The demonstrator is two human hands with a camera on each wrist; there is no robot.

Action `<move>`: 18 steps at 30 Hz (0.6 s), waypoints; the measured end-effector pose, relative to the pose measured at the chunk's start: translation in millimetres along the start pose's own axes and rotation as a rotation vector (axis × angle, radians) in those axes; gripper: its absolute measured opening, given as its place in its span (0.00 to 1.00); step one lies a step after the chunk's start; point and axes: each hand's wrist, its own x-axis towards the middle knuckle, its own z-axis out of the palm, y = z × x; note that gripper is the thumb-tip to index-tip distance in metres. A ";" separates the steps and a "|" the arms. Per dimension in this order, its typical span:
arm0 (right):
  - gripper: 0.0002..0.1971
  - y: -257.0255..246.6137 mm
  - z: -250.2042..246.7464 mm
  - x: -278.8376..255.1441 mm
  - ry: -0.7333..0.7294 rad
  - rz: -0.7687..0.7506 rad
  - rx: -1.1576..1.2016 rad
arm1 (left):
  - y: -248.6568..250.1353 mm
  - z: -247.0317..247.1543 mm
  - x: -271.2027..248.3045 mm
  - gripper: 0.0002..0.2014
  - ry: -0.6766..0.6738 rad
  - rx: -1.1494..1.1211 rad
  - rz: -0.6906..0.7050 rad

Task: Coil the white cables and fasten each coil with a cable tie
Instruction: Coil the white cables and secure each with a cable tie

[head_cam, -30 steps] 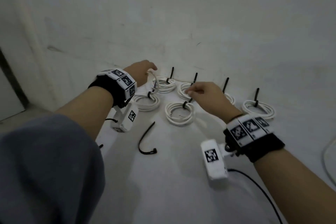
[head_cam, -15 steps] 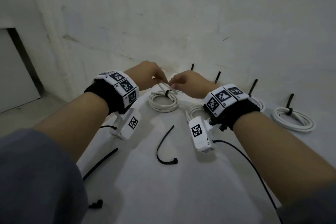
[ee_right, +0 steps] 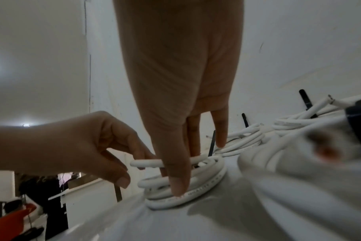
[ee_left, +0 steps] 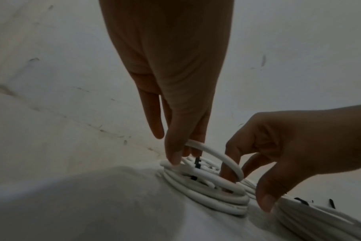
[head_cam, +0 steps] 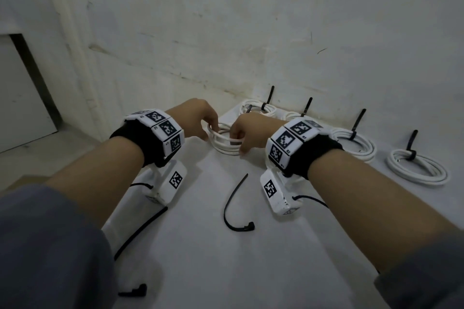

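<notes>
Scuffed white wall behind white table

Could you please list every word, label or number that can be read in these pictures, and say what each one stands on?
No text can be read with confidence.
White cable coil under the hands: a line of small print runs along the jacket, too blurred to read.
Wrist bands: black and white square marker patterns with tiny characters beside them, too small to read.
Wrist camera boxes: marker patterns only, no words.

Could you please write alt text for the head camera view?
Both hands, left hand and right hand, grip one white cable coil on a white table. Tied coils line the wall; a loose black cable tie lies nearer.
</notes>
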 end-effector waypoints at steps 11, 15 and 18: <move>0.06 9.0 5.9 0.0 0.165 -0.054 0.030 | 1.4 -0.1 5.0 0.12 0.015 -0.001 0.017; 0.06 10.6 5.7 0.6 0.229 -0.064 0.031 | 4.4 -2.3 3.4 0.11 0.043 0.036 0.037; 0.11 11.9 8.3 -0.3 0.281 -0.086 0.092 | 5.0 -1.9 3.6 0.11 0.036 0.063 0.038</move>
